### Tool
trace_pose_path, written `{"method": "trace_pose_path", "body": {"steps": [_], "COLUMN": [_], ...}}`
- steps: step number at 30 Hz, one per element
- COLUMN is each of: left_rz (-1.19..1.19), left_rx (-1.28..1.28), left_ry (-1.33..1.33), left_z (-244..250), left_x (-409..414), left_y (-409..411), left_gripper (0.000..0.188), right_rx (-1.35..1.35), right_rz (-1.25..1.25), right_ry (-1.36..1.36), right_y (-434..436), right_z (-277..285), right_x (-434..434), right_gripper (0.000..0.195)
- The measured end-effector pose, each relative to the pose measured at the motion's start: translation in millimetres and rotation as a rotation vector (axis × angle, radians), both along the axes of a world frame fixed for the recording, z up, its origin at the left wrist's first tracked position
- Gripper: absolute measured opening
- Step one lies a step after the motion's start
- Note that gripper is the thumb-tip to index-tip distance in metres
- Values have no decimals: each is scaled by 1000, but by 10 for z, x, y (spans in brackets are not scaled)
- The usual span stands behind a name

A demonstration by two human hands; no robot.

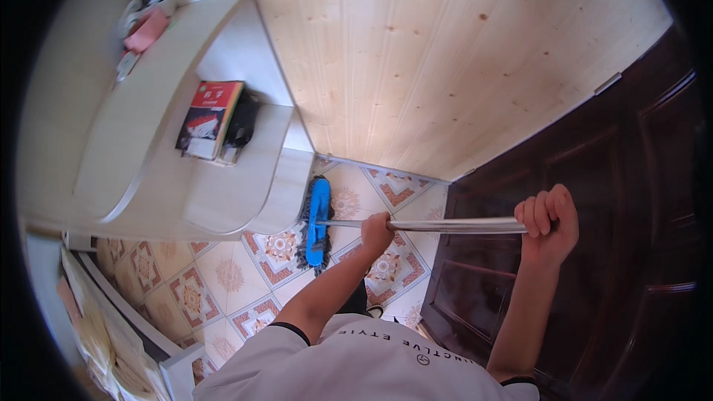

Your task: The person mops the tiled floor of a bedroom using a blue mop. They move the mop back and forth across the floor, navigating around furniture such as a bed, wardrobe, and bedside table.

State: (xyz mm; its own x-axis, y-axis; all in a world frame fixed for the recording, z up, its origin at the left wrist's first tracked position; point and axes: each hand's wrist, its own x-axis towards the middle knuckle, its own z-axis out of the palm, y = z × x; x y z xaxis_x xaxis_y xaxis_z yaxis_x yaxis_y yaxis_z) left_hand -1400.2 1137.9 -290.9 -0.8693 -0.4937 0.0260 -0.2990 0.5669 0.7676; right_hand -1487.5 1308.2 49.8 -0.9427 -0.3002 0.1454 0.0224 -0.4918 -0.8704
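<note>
A flat mop with a blue plate (318,217) and dark grey fringe rests on the patterned tile floor, beside the rounded base of a white shelf unit. From the plate its shiny metal pole (457,226) runs to the right. My left hand (378,234) is closed around the pole's lower part. Higher up, at the pole's top end, my right hand (548,223) grips it with curled fingers; the pole's tip is hidden in that hand.
White curved shelves (223,200) on the left hold a stack of books (209,117), with a pink item (147,30) higher up. Ahead stands a pale wood-panelled surface (423,67). A dark panelled door (601,178) is on the right. Bedding (111,340) lies at the lower left.
</note>
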Motion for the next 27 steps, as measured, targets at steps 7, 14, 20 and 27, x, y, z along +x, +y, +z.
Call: {"method": "trace_pose_path", "body": {"steps": [7,14,20,27], "left_rz": [-346,-683,-945,-1170], "left_rx": [-1,-32,-33,-83], "left_ry": [-252,-348,-437,-406], "left_z": [-82,-152,84,76], "left_x": [-538,-398,-437,-658], "left_y": [15,481,873,1472], "left_gripper": [8,9,12,14], "right_rx": [107,135,133,110], "right_rz": [-498,-816,-1071,-1203], "right_ry": [-285,-387,-354,-213], "right_y": [309,907,1115,1394], "right_z": [-136,-177,-56,32], "right_x": [-112,541,979,1327], "right_gripper": [38,40,39,37]}}
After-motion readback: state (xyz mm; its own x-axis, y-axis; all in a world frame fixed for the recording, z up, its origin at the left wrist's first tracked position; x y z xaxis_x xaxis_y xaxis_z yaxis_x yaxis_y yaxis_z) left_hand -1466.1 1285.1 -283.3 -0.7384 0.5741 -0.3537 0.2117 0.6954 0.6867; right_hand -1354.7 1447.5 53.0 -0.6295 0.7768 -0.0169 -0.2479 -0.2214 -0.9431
